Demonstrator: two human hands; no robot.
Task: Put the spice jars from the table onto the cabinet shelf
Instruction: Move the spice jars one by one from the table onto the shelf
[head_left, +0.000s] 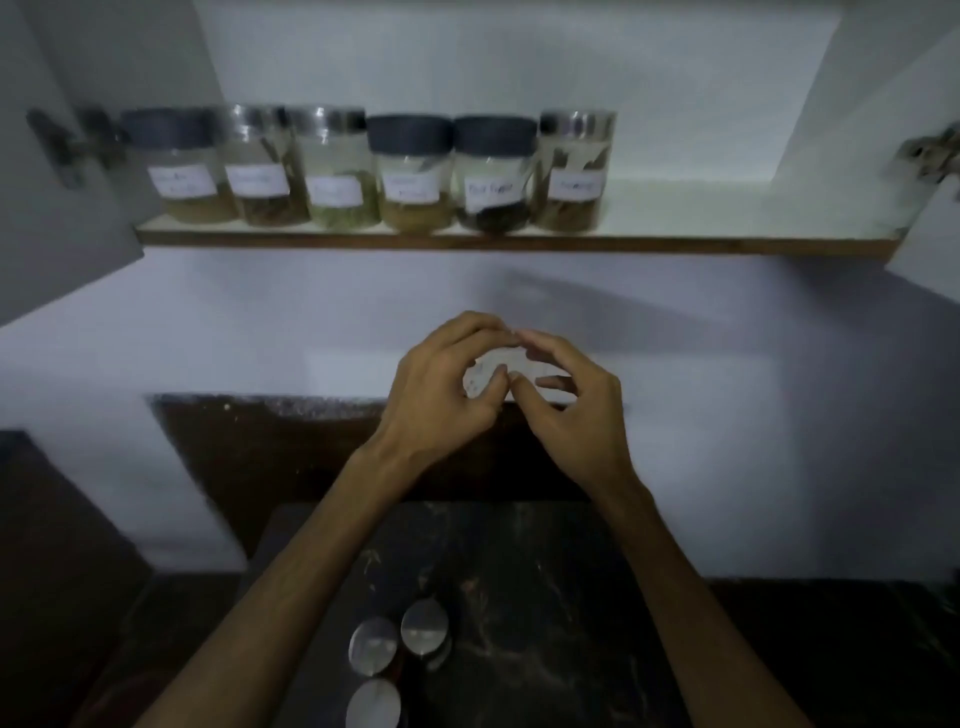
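Several labelled spice jars stand in a row on the left part of the cabinet shelf, from a dark-lidded jar at the left to a metal-lidded jar at the right. On the dark table below, three metal-lidded jars stand close together near my left forearm. Between shelf and table, my left hand and my right hand meet fingertip to fingertip around a small whitish thing. It is blurred and mostly hidden, so what it is cannot be told.
An open cabinet door with a hinge hangs at the left, and another door edge with a hinge at the right. The shelf's right part is bare. A white wall runs behind the table.
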